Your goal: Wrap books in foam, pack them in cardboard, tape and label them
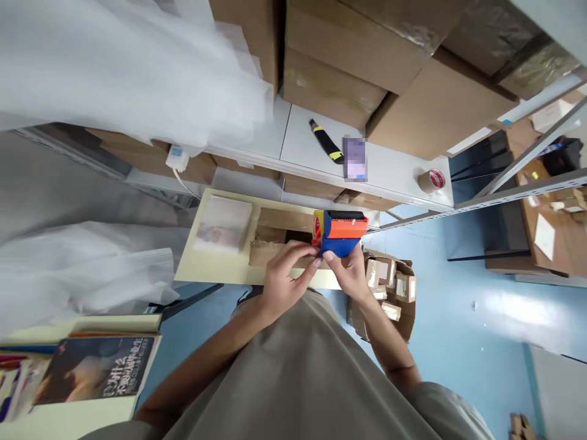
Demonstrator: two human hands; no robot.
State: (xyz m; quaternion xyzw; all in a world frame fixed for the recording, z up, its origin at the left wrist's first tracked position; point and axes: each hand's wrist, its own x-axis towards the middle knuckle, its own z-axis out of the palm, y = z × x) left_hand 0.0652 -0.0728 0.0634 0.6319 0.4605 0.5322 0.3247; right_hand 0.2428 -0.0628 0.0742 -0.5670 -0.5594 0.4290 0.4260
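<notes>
My right hand (352, 274) is wrapped round a blue and orange tape dispenser (345, 230) with a dark roller on top, raised over the cream table (187, 269). At the dispenser's left side, my left hand (288, 276) has its thumb and fingers drawn together near the tape roll. What those fingers pinch, if anything, is too small to make out. Behind the hands, a brown cardboard box (266, 253) lies on the table with a dark gap showing; the hands and dispenser hide part of it. Left of the box sits a flat white packet (224, 223).
A white shelf (389, 174) ahead carries a utility knife (327, 143), a phone (355, 159), a tape roll (431, 181) and large cartons (339, 85). Below right, an open carton (407, 330) holds several small boxes. White wrapping sheet (137, 73) hangs at upper left.
</notes>
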